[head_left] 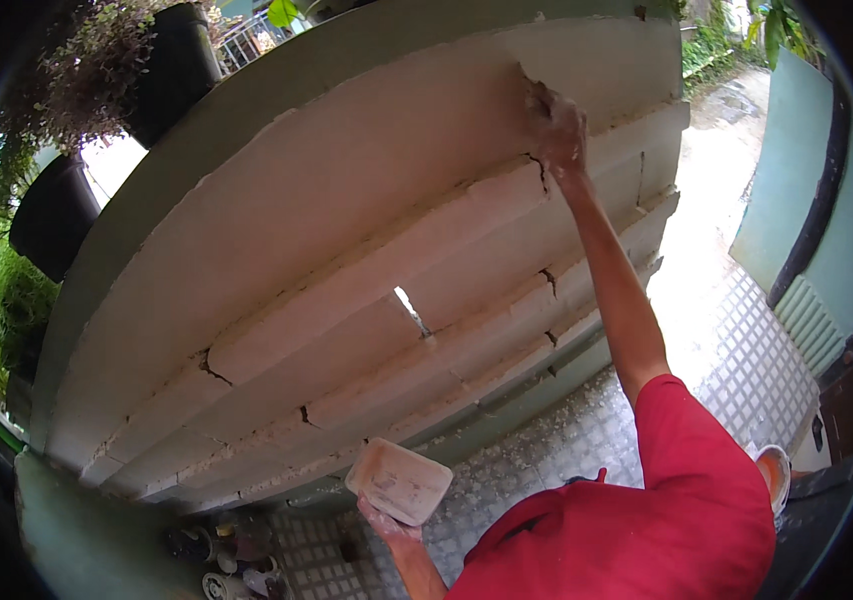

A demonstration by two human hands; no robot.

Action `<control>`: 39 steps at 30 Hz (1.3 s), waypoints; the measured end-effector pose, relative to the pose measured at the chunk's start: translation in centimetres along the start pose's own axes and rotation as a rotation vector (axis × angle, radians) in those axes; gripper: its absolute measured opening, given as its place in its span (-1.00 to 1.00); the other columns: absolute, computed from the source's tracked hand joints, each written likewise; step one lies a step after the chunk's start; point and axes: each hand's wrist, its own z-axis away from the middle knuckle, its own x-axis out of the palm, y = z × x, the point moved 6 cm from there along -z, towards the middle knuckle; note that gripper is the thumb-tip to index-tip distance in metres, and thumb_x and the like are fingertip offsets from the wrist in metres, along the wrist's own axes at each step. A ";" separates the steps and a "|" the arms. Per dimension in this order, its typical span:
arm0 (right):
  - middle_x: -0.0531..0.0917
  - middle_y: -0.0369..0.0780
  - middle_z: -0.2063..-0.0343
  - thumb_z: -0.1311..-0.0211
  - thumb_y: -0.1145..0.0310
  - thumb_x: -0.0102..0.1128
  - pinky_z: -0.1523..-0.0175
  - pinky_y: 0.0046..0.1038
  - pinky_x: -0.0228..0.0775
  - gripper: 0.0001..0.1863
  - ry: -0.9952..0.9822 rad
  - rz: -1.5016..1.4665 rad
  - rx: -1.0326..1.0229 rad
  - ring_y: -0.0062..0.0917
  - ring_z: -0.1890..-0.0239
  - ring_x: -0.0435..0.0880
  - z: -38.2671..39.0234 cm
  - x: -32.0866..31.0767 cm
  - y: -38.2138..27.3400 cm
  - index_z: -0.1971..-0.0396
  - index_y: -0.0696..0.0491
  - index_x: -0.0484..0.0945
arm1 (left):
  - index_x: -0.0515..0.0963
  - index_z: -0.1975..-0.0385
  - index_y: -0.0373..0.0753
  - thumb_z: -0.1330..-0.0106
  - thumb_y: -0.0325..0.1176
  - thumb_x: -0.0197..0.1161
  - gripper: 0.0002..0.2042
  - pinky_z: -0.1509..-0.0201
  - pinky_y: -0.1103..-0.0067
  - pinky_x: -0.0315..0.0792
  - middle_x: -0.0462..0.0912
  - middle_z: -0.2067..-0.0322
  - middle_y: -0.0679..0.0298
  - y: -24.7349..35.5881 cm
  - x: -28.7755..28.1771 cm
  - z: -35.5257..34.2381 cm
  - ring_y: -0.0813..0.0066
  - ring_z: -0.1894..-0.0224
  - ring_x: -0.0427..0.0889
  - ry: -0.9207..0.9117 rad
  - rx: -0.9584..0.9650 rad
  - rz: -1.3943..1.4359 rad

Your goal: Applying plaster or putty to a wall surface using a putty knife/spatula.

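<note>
My right arm stretches up to a pale plastered wall (pixel 366 170). The fingers of my right hand (pixel 561 135) are closed around a small brownish piece (pixel 534 92) pressed to the wall's upper part; its kind is not clear. White smears cover that hand, and a darker patch shows on the plaster beside it. Lower down, my left hand (pixel 391 522) grips a shallow rectangular plastic tub (pixel 401 484) with rounded corners and whitish residue on it. The tub is held away from the wall's lower ledges.
Stepped ledges with cracks (pixel 212 368) and a bright slit (pixel 411 310) run along the wall. Black plant pots (pixel 174 75) stand behind its top edge. Below lies a patterned tile floor (pixel 546 450). Several containers (pixel 231 560) sit at lower left, and a white bucket (pixel 774 475) at right.
</note>
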 end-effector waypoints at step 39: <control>0.63 -0.04 0.52 -0.16 0.39 0.15 0.32 -0.23 0.48 -0.83 -0.002 0.006 -0.036 -0.19 0.41 0.64 4.2 1.5 -2.6 0.35 0.18 0.59 | 0.21 -0.26 -0.13 -0.30 0.06 -0.07 -0.41 -0.15 0.14 0.42 0.35 -0.17 0.19 1.6 -2.4 0.3 0.14 -0.17 0.39 -0.056 -0.036 0.007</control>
